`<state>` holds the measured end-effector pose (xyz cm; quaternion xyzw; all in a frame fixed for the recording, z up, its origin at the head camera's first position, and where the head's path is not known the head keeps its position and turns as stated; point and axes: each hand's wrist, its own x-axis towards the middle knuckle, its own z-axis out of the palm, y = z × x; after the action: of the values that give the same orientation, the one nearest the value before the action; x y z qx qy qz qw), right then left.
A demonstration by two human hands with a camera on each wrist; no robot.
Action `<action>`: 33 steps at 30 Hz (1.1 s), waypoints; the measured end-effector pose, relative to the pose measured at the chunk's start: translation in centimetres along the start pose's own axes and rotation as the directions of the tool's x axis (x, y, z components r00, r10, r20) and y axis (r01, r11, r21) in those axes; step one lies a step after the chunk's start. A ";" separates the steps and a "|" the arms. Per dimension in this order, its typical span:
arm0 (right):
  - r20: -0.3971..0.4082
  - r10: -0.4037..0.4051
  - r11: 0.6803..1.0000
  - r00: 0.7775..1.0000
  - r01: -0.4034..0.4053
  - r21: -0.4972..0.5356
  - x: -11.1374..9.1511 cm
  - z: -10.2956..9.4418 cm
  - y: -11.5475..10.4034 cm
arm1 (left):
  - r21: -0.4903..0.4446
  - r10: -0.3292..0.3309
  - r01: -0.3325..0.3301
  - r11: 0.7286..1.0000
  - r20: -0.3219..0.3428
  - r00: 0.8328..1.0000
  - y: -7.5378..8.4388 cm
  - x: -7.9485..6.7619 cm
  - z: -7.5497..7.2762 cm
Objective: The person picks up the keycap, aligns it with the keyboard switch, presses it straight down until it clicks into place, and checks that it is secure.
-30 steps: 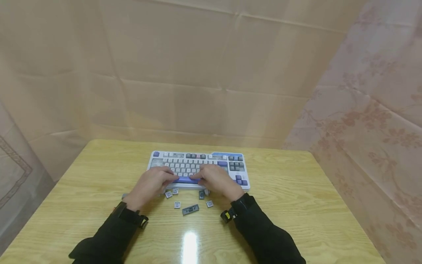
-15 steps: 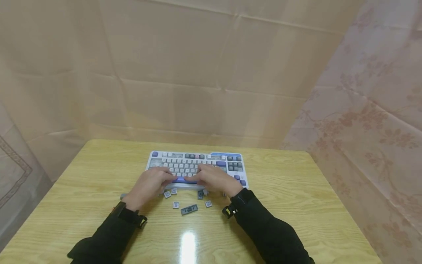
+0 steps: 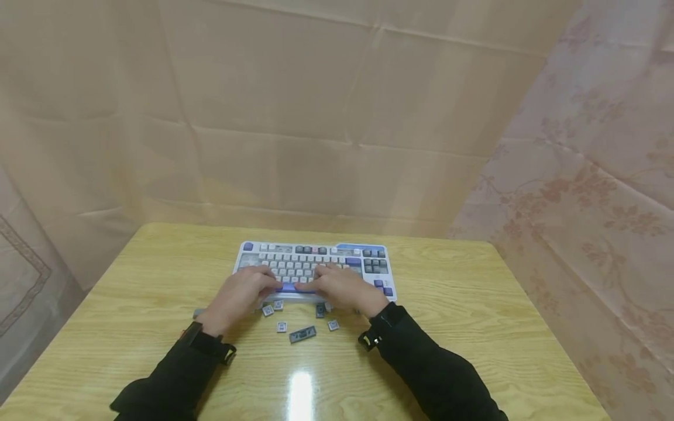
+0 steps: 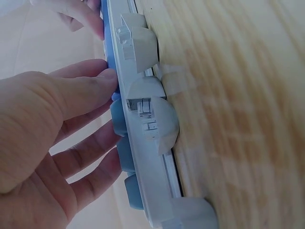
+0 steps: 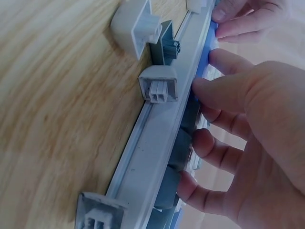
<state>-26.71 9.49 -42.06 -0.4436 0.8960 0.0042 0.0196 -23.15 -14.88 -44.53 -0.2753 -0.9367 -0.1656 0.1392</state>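
Note:
A white keyboard (image 3: 310, 248) with grey, white and purple keys lies on the wooden table. My left hand (image 3: 239, 297) is at the left end of its blue-purple space bar (image 3: 291, 288), thumb on the near side and index finger on the far side. From the right, my right hand (image 3: 342, 285) pinches the other end between thumb and index finger. In the right wrist view, the other fingers of the right hand (image 5: 267, 124) curl close to the dark bottom-row keys (image 5: 179, 148). In the left wrist view, the left hand (image 4: 52, 109) is near teal keys (image 4: 125, 152).
Loose keycaps lie upside down along the keyboard's front edge, among them a long grey keycap (image 3: 302, 334), a white keycap (image 3: 281, 327) and a dark keycap (image 3: 320, 310). A grey piece (image 3: 198, 313) is partly hidden by the left hand. Beige cloth (image 3: 295, 117) hangs behind the table.
Over the last second my right thumb has slid slightly left along the space bar. The left hand stays in place, and the loose keycaps lie as before.

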 end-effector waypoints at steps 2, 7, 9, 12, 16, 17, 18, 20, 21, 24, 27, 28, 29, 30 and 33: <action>-0.006 0.008 1.000 1.000 -0.008 0.014 0.0 0.3 0.1 | -0.008 0.007 -0.008 1.000 -0.007 1.000 -0.2 0.1 0.2; -0.045 0.021 0.999 0.999 -0.019 0.044 -0.2 0.8 0.3 | -0.027 0.020 -0.021 0.999 -0.019 1.000 -0.5 0.3 0.6; -0.073 0.018 0.999 0.997 -0.015 0.037 -0.5 1.0 0.2 | -0.039 0.025 -0.026 0.999 -0.024 0.999 -0.4 0.4 0.7; -0.124 0.011 1.000 0.992 -0.010 0.014 -1.0 1.4 0.1 | -0.045 0.034 -0.035 0.998 -0.028 0.999 -0.4 0.4 0.8; -0.185 0.009 1.000 0.983 -0.010 -0.002 -1.9 1.7 -0.2 | -0.027 0.043 -0.044 0.999 -0.040 0.998 -0.4 0.4 0.8; -0.198 0.007 1.000 0.980 -0.007 -0.001 -2.1 1.7 -0.3 | -0.022 0.042 -0.043 0.999 -0.041 0.998 -0.4 0.4 0.7; -0.212 -0.001 1.000 0.977 0.001 -0.002 -2.3 1.7 -0.4 | -0.020 0.040 -0.041 0.999 -0.040 0.998 -0.3 0.4 0.6; -0.226 -0.022 1.000 0.974 0.025 0.012 -2.6 1.5 -0.7 | -0.017 0.037 -0.037 0.999 -0.037 0.999 -0.3 0.4 0.3; -0.232 -0.035 0.999 0.972 0.041 0.023 -2.7 1.4 -0.8 | -0.016 0.036 -0.037 0.999 -0.034 0.999 -0.2 0.4 0.2; -0.234 -0.090 0.993 0.968 0.105 0.053 -3.0 1.2 -1.4 | -0.006 0.040 -0.041 0.999 -0.038 0.998 -0.1 0.4 -0.4; -0.224 -0.168 0.976 0.960 0.194 0.101 -3.0 1.1 -2.0 | 0.003 0.042 -0.042 0.999 -0.051 0.998 -0.1 0.3 -0.8; -0.216 -0.194 0.968 0.957 0.223 0.116 -2.9 1.0 -2.2 | 0.006 0.038 -0.038 0.999 -0.051 0.998 -0.1 0.3 -0.9; -0.205 -0.218 0.959 0.954 0.249 0.136 -2.9 1.0 -2.4 | 0.009 0.032 -0.031 0.999 -0.047 0.998 -0.1 0.3 -1.0; -0.189 -0.237 0.950 0.953 0.268 0.160 -2.9 1.0 -2.6 | 0.008 0.025 -0.024 1.000 -0.040 0.999 -0.1 0.2 -1.0; -0.129 -0.263 0.932 0.956 0.286 0.221 -2.8 1.0 -2.9 | -0.003 0.005 -0.005 1.000 -0.014 1.000 -0.1 0.1 -1.1</action>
<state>-22.69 9.93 -42.94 -0.5585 0.8192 -0.1273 0.0291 -23.15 -15.36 -43.54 -0.2765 -0.9348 -0.1685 0.1458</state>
